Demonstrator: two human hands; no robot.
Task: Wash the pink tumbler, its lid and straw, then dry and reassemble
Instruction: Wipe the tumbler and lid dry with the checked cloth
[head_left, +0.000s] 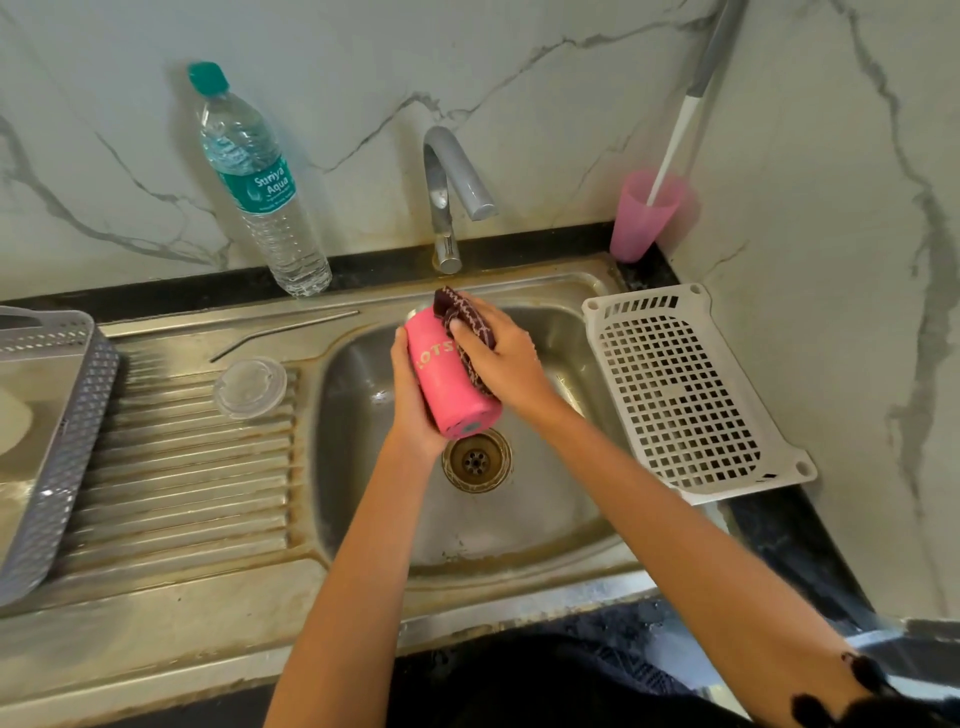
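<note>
The pink tumbler (441, 379) is held tilted over the sink basin (545, 519), its base toward me and its mouth pointing away. My left hand (408, 400) grips it from the left side. My right hand (498, 358) presses a dark brown patterned cloth (465, 319) against the tumbler's right side and rim. The clear lid (250, 387) lies flat on the ribbed drainboard to the left. The metal straw (283, 332) lies on the drainboard behind the lid.
A chrome tap (449, 182) stands behind the basin, with no water visibly running. A water bottle (257, 182) stands at back left. A pink cup (644, 215) holding a white-handled tool sits at back right. A white perforated tray (691, 384) lies right of the sink, a grey basket (57, 441) left.
</note>
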